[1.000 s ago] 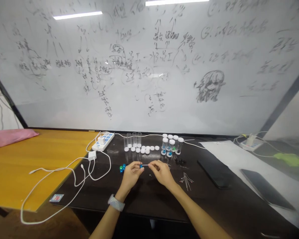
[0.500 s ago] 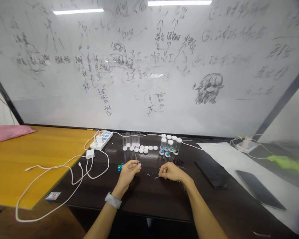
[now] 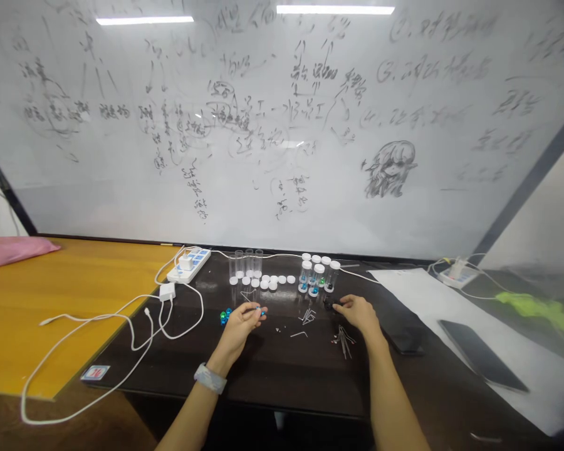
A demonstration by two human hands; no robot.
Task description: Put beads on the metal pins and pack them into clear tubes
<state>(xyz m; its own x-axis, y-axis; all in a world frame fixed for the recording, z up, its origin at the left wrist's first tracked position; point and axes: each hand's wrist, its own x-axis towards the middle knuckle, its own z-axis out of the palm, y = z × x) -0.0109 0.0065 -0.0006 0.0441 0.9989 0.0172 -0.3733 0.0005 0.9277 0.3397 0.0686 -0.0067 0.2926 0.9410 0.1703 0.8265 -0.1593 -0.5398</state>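
Observation:
My left hand (image 3: 243, 319) pinches a small shiny blue piece (image 3: 262, 311), and a thin bent wire (image 3: 248, 294) rises just behind its fingers. My right hand (image 3: 360, 312) reaches to a pile of small black parts (image 3: 329, 302), its thumb and fingertips drawn together; what they grip, if anything, is hidden. An L-shaped hex key (image 3: 299, 334) lies alone between the hands, below a small group of similar bent metal keys (image 3: 307, 316). Several thin rods with reddish ends (image 3: 344, 342) are fanned out beneath my right hand. Green and blue shiny balls (image 3: 225, 316) sit left of my left hand.
Clear tubes (image 3: 249, 264) stand at the back with loose white caps (image 3: 273, 282) before them. Capped tubes (image 3: 318, 279) with coloured pieces stand further right. A power strip (image 3: 189, 265), white cables (image 3: 136, 313), a black phone (image 3: 404, 341) and a dark tablet (image 3: 482, 356) lie around.
My right hand has let go of the hex key, left it on the table, and moved right to the black parts. My left hand stays almost in place with the blue piece.

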